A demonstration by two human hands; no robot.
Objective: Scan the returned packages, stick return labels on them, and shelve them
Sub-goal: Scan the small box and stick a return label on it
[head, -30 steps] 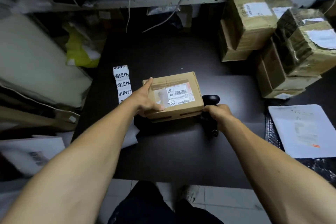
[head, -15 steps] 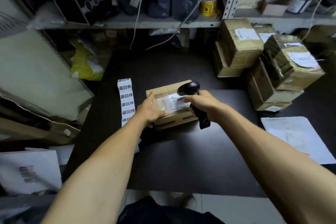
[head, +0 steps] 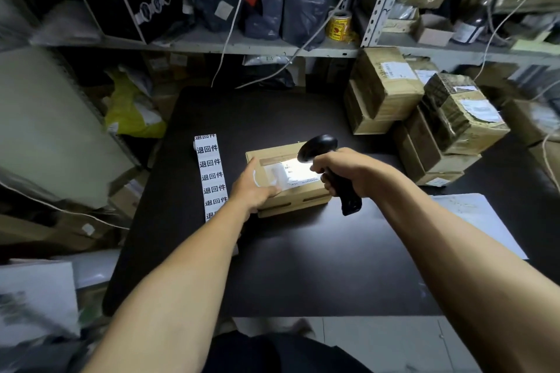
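Observation:
A small cardboard package (head: 295,198) lies on the black table (head: 303,266). Its white shipping label (head: 298,174) is lit bright by the scanner's light. My left hand (head: 256,188) holds the package's left end, thumb lying on top. My right hand (head: 348,172) grips the handle of a black barcode scanner (head: 321,145), whose head hangs just above the label. A strip of white return labels (head: 210,175) with black characters lies on the table just left of the package.
Several taped cardboard boxes (head: 424,118) are stacked at the table's right rear. A white sheet (head: 472,221) lies right of my right arm. Shelves (head: 242,45) behind hold dark bags, a black box and a yellow tape roll (head: 339,26). Clutter and a yellow bag (head: 130,109) fill the left.
My right hand lifted the scanner from the table beside the package and brought it over the label, which now glows under the scan light. My left hand stayed on the package.

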